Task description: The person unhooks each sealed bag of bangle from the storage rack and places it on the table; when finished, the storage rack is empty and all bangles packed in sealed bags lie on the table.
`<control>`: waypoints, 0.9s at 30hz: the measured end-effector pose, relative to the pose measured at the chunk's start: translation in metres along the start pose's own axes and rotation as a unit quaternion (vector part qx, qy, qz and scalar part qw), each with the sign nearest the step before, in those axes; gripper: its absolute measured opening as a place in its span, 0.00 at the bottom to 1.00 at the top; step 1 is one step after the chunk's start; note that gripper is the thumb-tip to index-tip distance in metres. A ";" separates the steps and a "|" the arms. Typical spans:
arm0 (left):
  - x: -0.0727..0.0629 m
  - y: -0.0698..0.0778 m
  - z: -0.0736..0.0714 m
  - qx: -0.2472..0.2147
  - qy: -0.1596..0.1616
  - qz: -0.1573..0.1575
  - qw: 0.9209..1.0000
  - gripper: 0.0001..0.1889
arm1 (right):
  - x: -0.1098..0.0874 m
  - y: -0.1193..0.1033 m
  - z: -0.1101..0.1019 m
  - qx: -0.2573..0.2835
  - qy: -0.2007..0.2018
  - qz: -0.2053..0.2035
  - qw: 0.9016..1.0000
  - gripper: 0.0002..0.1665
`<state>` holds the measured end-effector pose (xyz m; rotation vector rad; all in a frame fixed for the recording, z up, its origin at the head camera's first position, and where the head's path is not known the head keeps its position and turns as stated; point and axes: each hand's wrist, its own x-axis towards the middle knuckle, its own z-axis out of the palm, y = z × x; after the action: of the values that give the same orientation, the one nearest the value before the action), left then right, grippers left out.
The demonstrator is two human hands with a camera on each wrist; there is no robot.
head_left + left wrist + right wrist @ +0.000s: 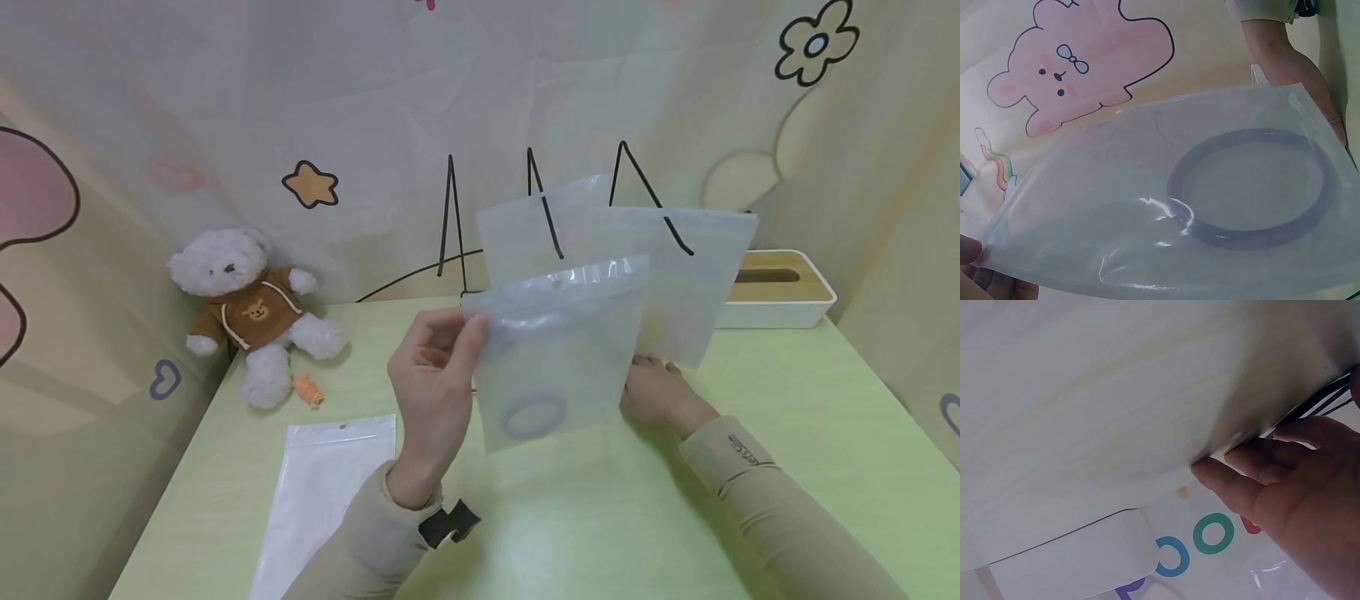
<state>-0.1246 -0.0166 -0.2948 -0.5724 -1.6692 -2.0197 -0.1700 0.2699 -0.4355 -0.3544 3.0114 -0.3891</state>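
In the head view my left hand (435, 383) pinches the upper left corner of a translucent zip bag (577, 358), held up and slightly tilted. A purple ring (1250, 240) shows through the bag in the left wrist view. Behind it stands a black wire rack (452, 208) with peaked prongs, its lower part mostly hidden. Two more translucent bags hang there, a left one (510, 237) and a right one (697, 283) with something yellow inside. My right hand (660, 396) is low at the rack's base, with black wires (1316, 403) between thumb and fingers, fingertips at the tabletop.
A flat white zip bag (330, 475) lies at the front left, partly under my left forearm. A white teddy bear (255, 308) in a brown hoodie sits at the back left, beside a small orange item (307, 390). A white tissue box (787, 314) with a wooden top stands back right.
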 end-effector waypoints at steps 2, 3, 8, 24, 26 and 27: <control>-0.001 0.001 -0.002 0.000 0.002 -0.001 1.000 0.08 | 0.000 0.001 0.000 -0.004 0.005 -0.005 1.000 0.26; 0.000 0.002 -0.003 0.002 0.004 -0.002 1.000 0.08 | 0.000 0.001 0.000 -0.004 0.007 -0.006 1.000 0.25; -0.001 0.003 -0.006 0.010 0.013 -0.003 1.000 0.08 | 0.001 -0.001 0.000 -0.004 0.001 -0.001 1.000 0.24; -0.012 0.010 -0.026 0.033 0.008 -0.043 0.999 0.08 | 0.001 -0.002 -0.001 0.005 -0.015 0.008 1.000 0.27; -0.014 0.010 -0.028 0.036 0.011 -0.052 0.998 0.08 | 0.001 -0.002 0.000 0.007 -0.025 0.016 1.000 0.32; -0.015 0.010 -0.029 0.039 0.013 -0.057 0.998 0.08 | 0.002 -0.002 0.000 0.009 -0.030 0.021 0.999 0.34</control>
<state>-0.1078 -0.0458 -0.3008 -0.4316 -1.7928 -2.0209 -0.1712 0.2681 -0.4350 -0.2966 2.9490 -0.3945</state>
